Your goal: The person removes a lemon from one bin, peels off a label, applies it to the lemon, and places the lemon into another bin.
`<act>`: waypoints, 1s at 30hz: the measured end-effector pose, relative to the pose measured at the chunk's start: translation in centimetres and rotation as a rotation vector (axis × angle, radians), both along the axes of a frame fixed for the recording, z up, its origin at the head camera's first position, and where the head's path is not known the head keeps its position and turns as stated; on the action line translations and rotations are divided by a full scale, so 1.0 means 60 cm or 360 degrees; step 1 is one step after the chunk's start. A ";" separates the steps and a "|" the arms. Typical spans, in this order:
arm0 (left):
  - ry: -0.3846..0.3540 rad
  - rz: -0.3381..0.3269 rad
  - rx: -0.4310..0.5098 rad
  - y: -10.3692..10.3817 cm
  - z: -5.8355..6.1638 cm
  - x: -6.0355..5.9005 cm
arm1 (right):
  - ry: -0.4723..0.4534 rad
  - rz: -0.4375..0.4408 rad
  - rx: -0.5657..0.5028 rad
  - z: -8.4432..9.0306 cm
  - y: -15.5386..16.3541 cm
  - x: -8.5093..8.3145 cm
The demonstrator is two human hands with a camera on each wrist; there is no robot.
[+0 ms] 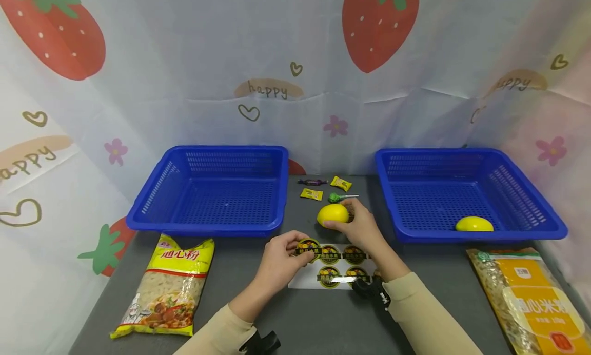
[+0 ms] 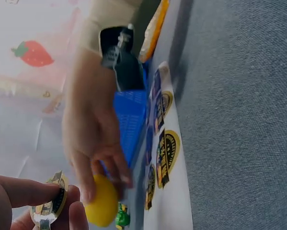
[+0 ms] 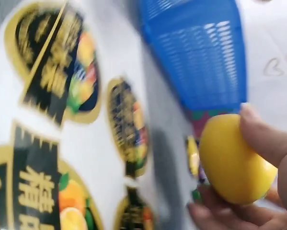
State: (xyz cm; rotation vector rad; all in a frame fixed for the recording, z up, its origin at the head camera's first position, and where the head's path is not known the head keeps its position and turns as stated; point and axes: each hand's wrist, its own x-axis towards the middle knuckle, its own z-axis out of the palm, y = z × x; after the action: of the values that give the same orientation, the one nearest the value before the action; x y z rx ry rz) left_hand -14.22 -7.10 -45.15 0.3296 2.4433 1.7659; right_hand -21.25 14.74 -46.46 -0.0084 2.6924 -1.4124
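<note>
My right hand [image 1: 362, 227] holds a yellow lemon [image 1: 333, 215] between thumb and fingers, just above the table behind the sticker sheet. In the right wrist view the lemon [image 3: 234, 160] fills the grasp. A round black-and-gold sticker [image 1: 308, 249] is pinched by my left hand [image 1: 279, 260], over the left end of the white sticker sheet [image 1: 302, 280]. The left wrist view shows that sticker [image 2: 51, 201] between thumb and fingers, slightly bent. More round fruit stickers remain on the sheet, which lies flat.
Two blue baskets stand at the back, left [image 1: 208, 227] and right [image 1: 415, 234]; a second lemon [image 1: 474, 224] lies in the right one. Wrapped candies [image 1: 312, 194] and a green lollipop [image 1: 334, 197] lie between them. Pasta bags flank the front, left [image 1: 168, 288] and right [image 1: 531, 298].
</note>
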 end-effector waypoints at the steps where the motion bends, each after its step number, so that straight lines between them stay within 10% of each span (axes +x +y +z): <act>1: -0.0005 -0.0003 0.0012 0.001 0.002 -0.001 | 0.0031 0.0038 -0.0045 0.005 0.004 0.005; 17: -0.0076 -0.0020 0.0252 0.007 0.013 0.001 | -0.0103 0.0599 -0.0508 0.021 0.030 0.067; 30: -0.0119 -0.0068 0.0246 0.005 0.016 -0.006 | -0.0079 0.0721 -0.0596 0.032 0.029 0.081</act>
State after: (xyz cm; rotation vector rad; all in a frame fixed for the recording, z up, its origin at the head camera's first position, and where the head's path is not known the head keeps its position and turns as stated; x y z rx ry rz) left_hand -14.59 -6.80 -44.19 0.3203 2.2389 1.9169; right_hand -16.38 16.46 -44.57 -0.5622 2.1523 -1.6902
